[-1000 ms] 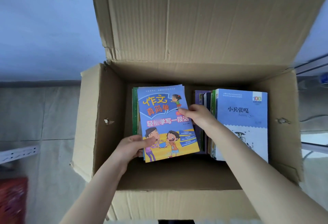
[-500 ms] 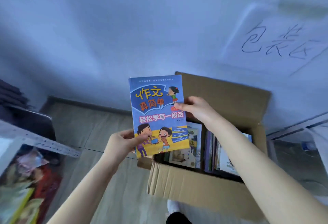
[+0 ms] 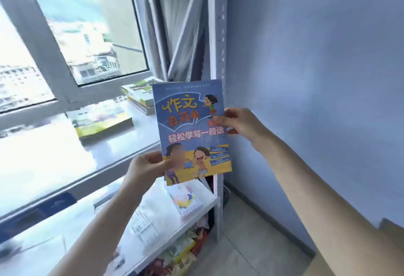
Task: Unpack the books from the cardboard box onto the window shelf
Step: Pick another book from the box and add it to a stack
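A blue wall [image 3: 317, 79] meets a bright window [image 3: 87, 31]. Under the window runs the pale window shelf [image 3: 135, 135]. A white metal rack [image 3: 215, 35] stands at the shelf's right end. A brown corner at the lower right is probably the cardboard box [image 3: 393, 232], now almost out of view.

A second ago the view looked down into that box and the blue book lay on the left stack with both hands on it. Half a second ago it was lifted clear. Now the view has swung to the window, so I judge the carry nearly done and only the setting down left.

Two piles already lie on the shelf. The far pile [image 3: 140, 94] is in the right back corner and holds several books, too blurred to count. The near pile [image 3: 100, 120] lies further left, at mid-depth on the shelf.

One blue book [image 3: 192, 131] is held upright in the air before the shelf's right end, not touching it. The left hand [image 3: 144, 166] pinches its lower left corner, thumb on the cover. The right hand [image 3: 242, 125] grips its right edge, thumb in front and fingers curled behind.
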Action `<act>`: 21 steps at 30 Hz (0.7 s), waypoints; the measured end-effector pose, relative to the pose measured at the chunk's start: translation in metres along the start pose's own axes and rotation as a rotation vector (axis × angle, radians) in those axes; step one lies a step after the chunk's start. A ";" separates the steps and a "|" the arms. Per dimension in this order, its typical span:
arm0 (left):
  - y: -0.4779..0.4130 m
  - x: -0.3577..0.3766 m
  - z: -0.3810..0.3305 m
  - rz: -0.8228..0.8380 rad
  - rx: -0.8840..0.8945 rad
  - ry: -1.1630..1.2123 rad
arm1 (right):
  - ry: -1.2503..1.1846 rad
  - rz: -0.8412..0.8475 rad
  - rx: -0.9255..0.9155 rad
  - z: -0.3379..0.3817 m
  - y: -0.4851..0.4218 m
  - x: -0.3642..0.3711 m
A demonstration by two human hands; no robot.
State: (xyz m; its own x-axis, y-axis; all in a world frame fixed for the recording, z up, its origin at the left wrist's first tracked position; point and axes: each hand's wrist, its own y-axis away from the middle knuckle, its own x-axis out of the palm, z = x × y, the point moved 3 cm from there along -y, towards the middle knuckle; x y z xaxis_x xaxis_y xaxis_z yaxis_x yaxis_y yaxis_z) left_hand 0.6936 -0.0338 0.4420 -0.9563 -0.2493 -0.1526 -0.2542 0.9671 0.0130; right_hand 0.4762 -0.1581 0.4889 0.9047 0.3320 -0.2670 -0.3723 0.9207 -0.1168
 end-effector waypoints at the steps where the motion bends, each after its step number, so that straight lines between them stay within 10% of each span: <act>1: 0.001 -0.027 -0.006 -0.055 0.013 0.023 | 0.009 0.033 -0.028 0.019 -0.013 0.022; 21: -0.080 -0.223 0.051 -0.528 0.049 -0.029 | -0.097 0.445 -0.325 0.043 -0.197 0.245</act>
State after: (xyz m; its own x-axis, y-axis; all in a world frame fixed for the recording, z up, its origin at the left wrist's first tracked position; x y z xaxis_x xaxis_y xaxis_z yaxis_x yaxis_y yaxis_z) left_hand 0.9346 -0.0533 0.4241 -0.6954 -0.7021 -0.1534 -0.6924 0.7117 -0.1188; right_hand 0.7797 -0.2493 0.4879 0.6549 0.7056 -0.2705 -0.7534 0.5821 -0.3058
